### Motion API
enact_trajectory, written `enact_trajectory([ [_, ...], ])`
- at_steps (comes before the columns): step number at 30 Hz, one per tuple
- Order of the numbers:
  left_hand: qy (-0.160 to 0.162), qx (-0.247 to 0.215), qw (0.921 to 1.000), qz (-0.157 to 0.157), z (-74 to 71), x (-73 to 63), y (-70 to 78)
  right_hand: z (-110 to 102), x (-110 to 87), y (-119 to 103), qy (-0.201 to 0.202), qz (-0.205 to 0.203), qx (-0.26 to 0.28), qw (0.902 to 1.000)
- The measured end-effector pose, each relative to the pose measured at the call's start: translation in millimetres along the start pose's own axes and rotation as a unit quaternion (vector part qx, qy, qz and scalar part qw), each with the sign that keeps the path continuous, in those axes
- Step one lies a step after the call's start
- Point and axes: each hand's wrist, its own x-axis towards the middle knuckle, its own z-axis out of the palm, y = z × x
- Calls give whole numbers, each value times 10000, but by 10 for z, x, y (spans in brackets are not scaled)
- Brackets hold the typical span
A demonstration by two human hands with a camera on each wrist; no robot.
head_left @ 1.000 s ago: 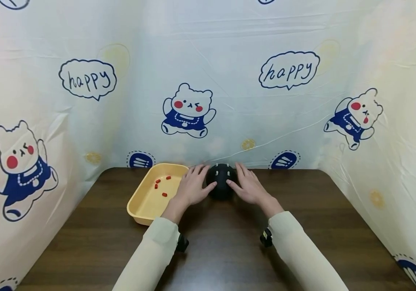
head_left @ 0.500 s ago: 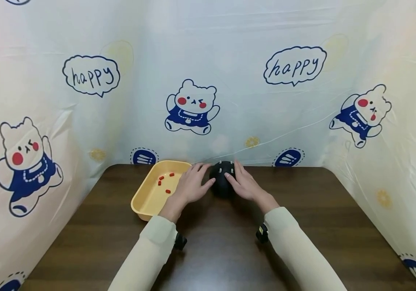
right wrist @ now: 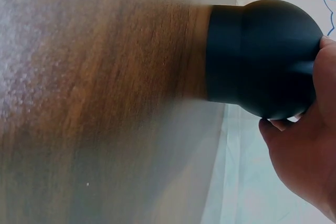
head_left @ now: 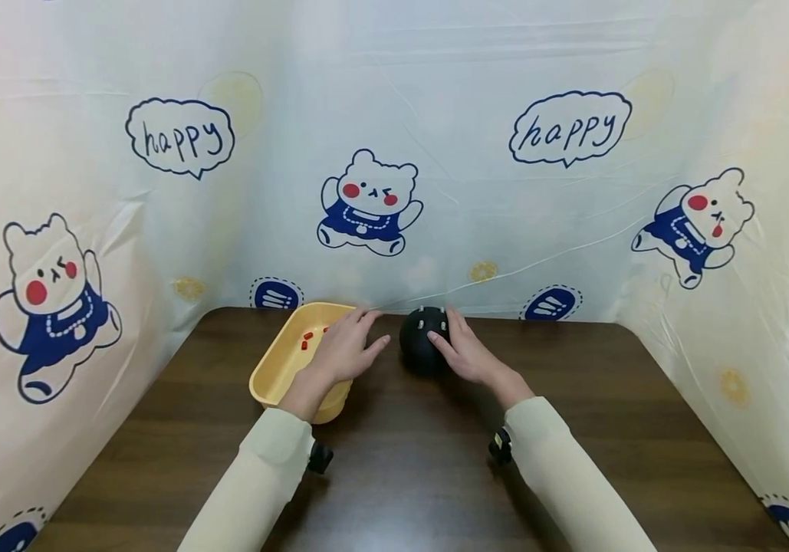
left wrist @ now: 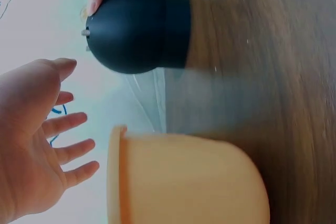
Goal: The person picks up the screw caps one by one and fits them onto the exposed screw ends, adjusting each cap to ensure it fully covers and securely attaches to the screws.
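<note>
A black ball on a short black cylindrical base stands at the far middle of the table, several small metal pegs on its top. My right hand holds it from the right side, thumb on the front and fingers round the back, as the right wrist view also shows with the ball against the hand. My left hand is apart from the ball, over the right side of a yellow tray. Its fingers are spread and hold nothing in the left wrist view. Small red pieces lie in the tray, partly hidden by that hand.
The brown wooden table ends at a pale printed curtain just behind the ball and tray. More of this curtain hangs along both sides. In the left wrist view the tray's wall is near the left hand.
My left hand has left the ball and moved left over the tray. My right hand remains on the ball, its thumb slightly further over the front. The head view has shifted a little.
</note>
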Motion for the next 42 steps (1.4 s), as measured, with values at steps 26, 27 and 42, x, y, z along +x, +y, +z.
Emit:
enact_trajectory([
  [26,-1038,1034,9892,-59,-472,-9,-412,-137,38,-71,-125,353,-391,9985],
  [27,-1088,1092,9880,-53,-470,-1,-425,-136,45,-64,-123,396,-418,9983],
  [42,-2398,1000,9656,-41,-413,79,-595,-44,27,-31,-230,320,-508,9979],
])
